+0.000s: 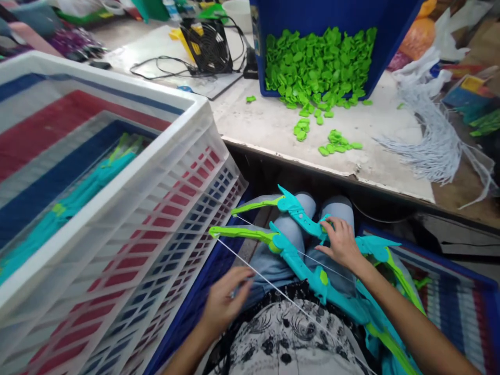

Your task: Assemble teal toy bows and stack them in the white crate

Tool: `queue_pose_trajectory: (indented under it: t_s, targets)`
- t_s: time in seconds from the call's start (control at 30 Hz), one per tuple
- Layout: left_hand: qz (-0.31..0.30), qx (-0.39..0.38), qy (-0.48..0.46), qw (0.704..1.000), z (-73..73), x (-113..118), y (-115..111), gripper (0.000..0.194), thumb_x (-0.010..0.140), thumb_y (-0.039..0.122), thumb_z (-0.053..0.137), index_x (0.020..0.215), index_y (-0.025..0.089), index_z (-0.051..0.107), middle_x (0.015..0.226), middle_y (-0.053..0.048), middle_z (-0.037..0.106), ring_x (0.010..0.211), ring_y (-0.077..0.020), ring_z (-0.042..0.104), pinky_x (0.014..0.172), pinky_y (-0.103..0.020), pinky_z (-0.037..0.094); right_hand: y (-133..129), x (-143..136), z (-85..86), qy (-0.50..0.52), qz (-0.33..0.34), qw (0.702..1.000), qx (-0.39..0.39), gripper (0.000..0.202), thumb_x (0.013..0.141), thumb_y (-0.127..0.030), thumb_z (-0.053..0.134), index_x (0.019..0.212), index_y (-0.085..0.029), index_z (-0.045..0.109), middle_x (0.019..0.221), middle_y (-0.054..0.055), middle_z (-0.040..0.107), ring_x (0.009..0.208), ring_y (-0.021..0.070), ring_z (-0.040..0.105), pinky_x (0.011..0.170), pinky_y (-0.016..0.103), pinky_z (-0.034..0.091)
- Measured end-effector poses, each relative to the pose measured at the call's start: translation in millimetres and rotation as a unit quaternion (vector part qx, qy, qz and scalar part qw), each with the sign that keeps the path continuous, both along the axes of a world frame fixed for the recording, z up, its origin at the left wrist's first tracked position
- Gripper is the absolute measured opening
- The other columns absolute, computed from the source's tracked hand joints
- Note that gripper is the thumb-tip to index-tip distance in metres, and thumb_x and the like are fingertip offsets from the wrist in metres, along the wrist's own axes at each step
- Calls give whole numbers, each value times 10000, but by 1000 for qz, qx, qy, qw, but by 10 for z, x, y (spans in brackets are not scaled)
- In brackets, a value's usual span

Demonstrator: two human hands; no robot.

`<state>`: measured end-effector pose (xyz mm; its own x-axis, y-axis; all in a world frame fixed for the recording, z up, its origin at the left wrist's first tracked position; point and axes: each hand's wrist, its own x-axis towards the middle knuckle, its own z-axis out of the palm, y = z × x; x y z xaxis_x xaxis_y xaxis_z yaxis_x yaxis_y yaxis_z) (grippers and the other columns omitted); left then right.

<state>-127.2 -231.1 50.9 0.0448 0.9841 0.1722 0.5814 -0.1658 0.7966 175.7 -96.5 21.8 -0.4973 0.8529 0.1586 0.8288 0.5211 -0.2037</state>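
Two toy bows in turquoise and lime green lie across my lap. The nearer bow [299, 263] has a white string running from its left tip down to the right and a green oval piece on its middle. Behind it, the farther bow [302, 216] meets my right hand [340, 240], whose thumb and fingertips close on its turquoise middle part. My left hand [228, 296] is slightly blurred, just left of the nearer bow's string, its fingers bent and apart with nothing seen in them.
A white crate [156, 208] with a striped lining holds more bows at the left. Ahead, a blue bin [269, 52] spills green pieces [324, 67] onto the table [250, 125]. White strings [437, 140] and a black fan [209, 46] are there too. A striped-lined blue crate [469, 278] stands right.
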Motion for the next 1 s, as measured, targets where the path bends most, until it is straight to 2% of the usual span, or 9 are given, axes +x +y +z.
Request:
queue_pose_trajectory:
  t_s: [0.13, 0.27, 0.33, 0.5, 0.6, 0.73, 0.8, 0.9, 1.0]
  targets:
    - [-222, 182, 198, 937, -378, 643, 317, 353, 883, 107, 456, 1191, 213, 593, 1234, -125, 606, 1221, -289, 508, 1004, -512, 426, -58, 59, -79, -46, 10, 999, -21, 498, 723, -252, 731, 1181, -140, 568, 1244, 194, 499, 1127, 362, 460, 928, 484, 448]
    - [-245, 300, 262, 884, -470, 1014, 654, 203, 907, 122, 425, 945, 148, 622, 889, -85, 664, 910, -212, 619, 872, -392, 487, 92, 61, -15, 1, 22, 996, -91, 452, 765, -229, 633, 1204, -155, 552, 1277, 178, 510, 1173, 319, 479, 970, 451, 441]
    - [-240, 330, 268, 873, -270, 1047, 693, 206, 913, 143, 401, 922, 144, 607, 858, -89, 649, 834, -204, 610, 785, -356, 492, 191, 106, 81, 18, 36, 988, -150, 448, 759, -202, 600, 1203, -166, 553, 1270, 152, 546, 1154, 285, 522, 962, 413, 450]
    - [-204, 342, 328, 857, 643, 879, 562, 202, 888, 171, 443, 1034, 171, 582, 940, -118, 635, 802, -228, 591, 727, -377, 478, 496, 140, 430, 6, 47, 952, -303, 436, 743, -155, 561, 1175, -172, 614, 1061, 86, 687, 953, 234, 638, 846, 328, 490]
    - [-218, 269, 381, 857, 921, 754, 591, 256, 874, 277, 518, 1106, 185, 574, 878, -98, 620, 723, -226, 579, 641, -359, 471, 710, 124, 536, 43, 85, 893, -439, 393, 711, -185, 610, 1098, -164, 674, 977, 50, 714, 874, 201, 657, 777, 271, 507]
    - [-274, 47, 412, 868, 684, 745, 932, 438, 794, 367, 639, 1207, 242, 563, 973, -74, 611, 771, -220, 610, 647, -324, 486, 923, 114, 470, 97, 62, 758, -642, 454, 668, -343, 718, 1084, -166, 683, 879, 42, 730, 726, 172, 675, 657, 254, 539]
    - [-262, -43, 403, 876, 461, 810, 1157, 532, 788, 358, 639, 1296, 268, 511, 1075, -81, 592, 885, -242, 615, 693, -326, 497, 1003, 139, 429, 105, -2, 781, -616, 408, 691, -350, 718, 1046, -151, 691, 838, 59, 734, 695, 174, 678, 640, 258, 547]
    - [-262, -84, 402, 873, 216, 956, 1401, 539, 783, 369, 624, 1289, 213, 521, 1133, -120, 570, 1058, -304, 560, 794, -375, 499, 1087, 281, 450, 138, -81, 876, -456, 305, 755, -281, 666, 1021, -135, 696, 870, 78, 737, 719, 180, 685, 665, 261, 556]
    - [-320, -87, 416, 847, 127, 1124, 1479, 510, 763, 366, 649, 1211, 142, 552, 1141, -154, 580, 1081, -343, 550, 858, -444, 482, 1047, 548, 542, 201, -119, 902, -362, 332, 780, -296, 627, 1063, -133, 684, 905, 86, 736, 759, 200, 698, 715, 299, 572]
